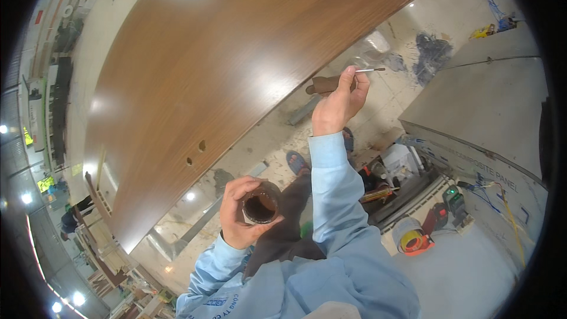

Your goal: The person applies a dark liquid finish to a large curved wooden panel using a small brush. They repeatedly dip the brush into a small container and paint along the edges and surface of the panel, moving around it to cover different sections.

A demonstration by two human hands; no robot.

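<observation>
At the centre right of the frame, a thin brush (369, 70) is being pinched between the thumb and fingers of the right hand (342, 103), which is being kept nearly closed. The brush's long axis is being held almost level across the frame, with the dark bristles being pointed toward the right, away from the wood-grain panel (224, 53). Most of the handle is being hidden by the fingers. A brown piece (325, 85) is being seen just left of that hand; whether it is being gripped as well cannot be told.

In the lower middle, an open jar (260, 204) with dark brown contents is being clasped by the left hand (235, 218), the fingers being curved around its side and the mouth being turned up toward the view. From the brush, the jar is being carried well apart, toward the lower left.

The panel is being shown across the upper left and centre, its near edge being slanted from lower left to upper right. Of the two hands, the right is being held nearer to that edge. Two small holes (202, 146) are being shown in the panel's lower part.
</observation>
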